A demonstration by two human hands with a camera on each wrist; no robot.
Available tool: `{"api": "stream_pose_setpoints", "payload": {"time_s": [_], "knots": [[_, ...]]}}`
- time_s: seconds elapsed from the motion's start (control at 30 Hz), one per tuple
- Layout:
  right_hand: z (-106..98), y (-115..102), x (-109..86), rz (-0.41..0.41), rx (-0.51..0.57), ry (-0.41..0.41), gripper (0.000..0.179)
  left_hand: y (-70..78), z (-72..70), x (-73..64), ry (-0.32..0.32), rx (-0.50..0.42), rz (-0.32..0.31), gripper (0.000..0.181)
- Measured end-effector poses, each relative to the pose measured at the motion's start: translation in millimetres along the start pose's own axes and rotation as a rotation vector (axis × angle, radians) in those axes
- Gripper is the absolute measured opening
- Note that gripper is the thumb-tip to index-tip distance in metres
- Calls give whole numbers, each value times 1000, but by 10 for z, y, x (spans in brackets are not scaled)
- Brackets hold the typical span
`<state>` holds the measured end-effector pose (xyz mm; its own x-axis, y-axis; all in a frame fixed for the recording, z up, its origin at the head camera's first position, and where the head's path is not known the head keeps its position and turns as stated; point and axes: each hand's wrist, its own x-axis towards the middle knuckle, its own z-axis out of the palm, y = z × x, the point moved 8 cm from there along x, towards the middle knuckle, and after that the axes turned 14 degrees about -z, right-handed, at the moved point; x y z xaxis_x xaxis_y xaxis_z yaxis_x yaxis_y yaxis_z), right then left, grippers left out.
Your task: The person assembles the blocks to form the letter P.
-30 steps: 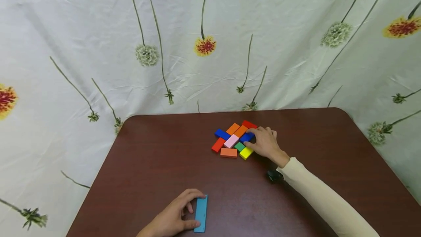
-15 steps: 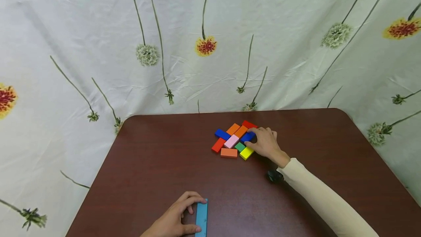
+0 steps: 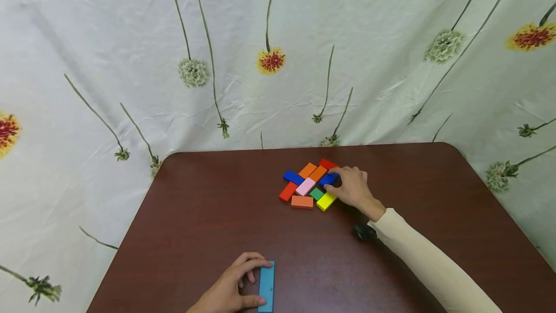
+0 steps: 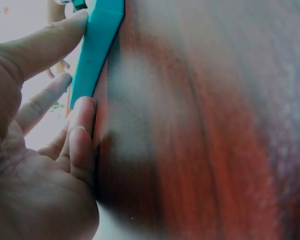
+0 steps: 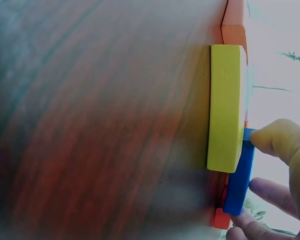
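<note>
My left hand [image 3: 236,284] grips a long light-blue block [image 3: 267,288] near the table's front, with the thumb at its near end and a finger at its far end. In the left wrist view this block [image 4: 96,47] slants up from the fingers. Farther back, my right hand [image 3: 355,191] pinches a blue block [image 3: 328,179] at the right of a flat cluster, thumb at one end and fingers at the other. The right wrist view shows that blue block [image 5: 241,175] raised a little beyond a yellow block [image 5: 224,107]. A green block [image 3: 316,193] lies beside it.
The cluster also has a pink block [image 3: 306,187], a second blue block [image 3: 293,177], orange blocks [image 3: 301,202] and red blocks [image 3: 288,191]. They lie on a dark brown table [image 3: 208,216]. A flowered white cloth [image 3: 243,100] hangs behind its far edge.
The light-blue block and left hand have shifted slightly toward the table's near edge. The right hand and its blue block have edged a little to the right; the other blocks stay put.
</note>
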<state>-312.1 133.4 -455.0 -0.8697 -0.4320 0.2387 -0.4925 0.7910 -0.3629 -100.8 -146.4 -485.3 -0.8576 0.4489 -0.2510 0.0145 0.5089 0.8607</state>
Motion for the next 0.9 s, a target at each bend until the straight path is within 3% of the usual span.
{"api": "stream_pose_setpoints", "payload": {"time_s": [0.5, 0.73, 0.9], "knots": [[-146, -108, 40, -47, 13, 58, 49, -20, -5, -12, 27, 16, -17, 52], [-166, -289, 33, -93, 44, 59, 49, -26, 4, -15, 31, 17, -15, 53], [-174, -496, 9, -169, 67, 73, 46, -14, 6, -22, 30, 24, 8, 53]]}}
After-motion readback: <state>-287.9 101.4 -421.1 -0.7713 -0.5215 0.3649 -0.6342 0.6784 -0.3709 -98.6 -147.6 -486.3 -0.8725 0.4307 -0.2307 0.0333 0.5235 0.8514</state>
